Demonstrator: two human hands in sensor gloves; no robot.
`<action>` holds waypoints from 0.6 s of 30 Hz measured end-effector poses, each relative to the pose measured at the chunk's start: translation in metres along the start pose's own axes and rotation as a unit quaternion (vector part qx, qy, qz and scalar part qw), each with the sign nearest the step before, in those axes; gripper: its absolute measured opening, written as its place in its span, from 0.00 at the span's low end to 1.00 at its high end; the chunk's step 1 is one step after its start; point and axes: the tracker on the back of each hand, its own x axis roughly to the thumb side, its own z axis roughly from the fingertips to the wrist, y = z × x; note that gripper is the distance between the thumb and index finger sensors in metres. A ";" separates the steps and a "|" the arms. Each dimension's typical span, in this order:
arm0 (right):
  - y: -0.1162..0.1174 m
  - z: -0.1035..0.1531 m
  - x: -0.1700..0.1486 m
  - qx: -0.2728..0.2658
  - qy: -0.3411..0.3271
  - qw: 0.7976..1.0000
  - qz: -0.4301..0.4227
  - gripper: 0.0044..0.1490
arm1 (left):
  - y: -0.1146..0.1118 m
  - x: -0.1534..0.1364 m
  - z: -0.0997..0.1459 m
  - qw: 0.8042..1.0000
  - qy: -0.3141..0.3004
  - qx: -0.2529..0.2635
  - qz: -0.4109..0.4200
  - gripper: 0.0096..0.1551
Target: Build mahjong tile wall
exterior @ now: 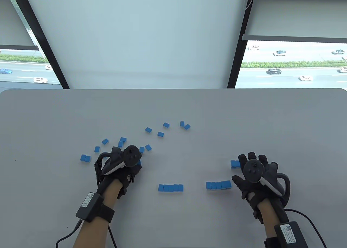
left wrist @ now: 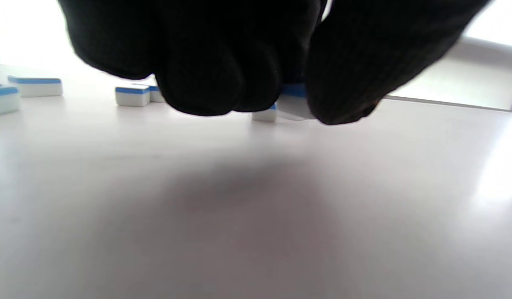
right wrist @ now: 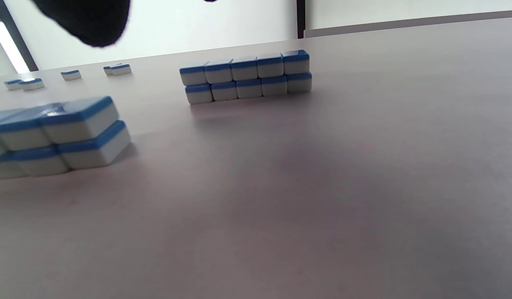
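Gloved hands building a mahjong wall on a grey surface.
Left hand (exterior: pixel 119 164) pinches a loose tile (left wrist: pixel 295 101), likely for stacking; right hand (exterior: pixel 256 174) rests spread, holding nothing, beside a two-layer row (exterior: pixel 218 185).

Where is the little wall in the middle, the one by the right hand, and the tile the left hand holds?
Middle wall (exterior: pixel 170 187), table view, blue top.
Right wall (exterior: pixel 218 185), table view, blue top.
Held tile (left wrist: pixel 292 101), left wrist view, white side showing between the fingers.

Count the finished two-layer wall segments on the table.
2 clearly: one wall segment centre front, another wall segment beside the right hand. A small stack behind that hand may be a third, partly hidden.
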 end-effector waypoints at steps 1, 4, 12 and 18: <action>0.000 0.000 0.000 0.000 0.000 1.000 0.000 0.53 | 0.002 0.004 0.002 1.000 -0.005 0.004 0.006 0.33; 0.000 0.000 0.000 -0.001 0.001 1.000 -0.001 0.52 | 0.007 0.021 0.008 1.000 -0.021 0.015 0.009 0.34; 0.000 0.000 0.000 0.001 0.000 1.000 0.000 0.53 | 0.012 0.075 0.023 0.995 -0.092 0.026 -0.005 0.34; 0.000 0.000 0.000 0.001 0.000 1.000 0.000 0.52 | 0.005 0.103 0.030 0.991 -0.132 0.009 -0.014 0.34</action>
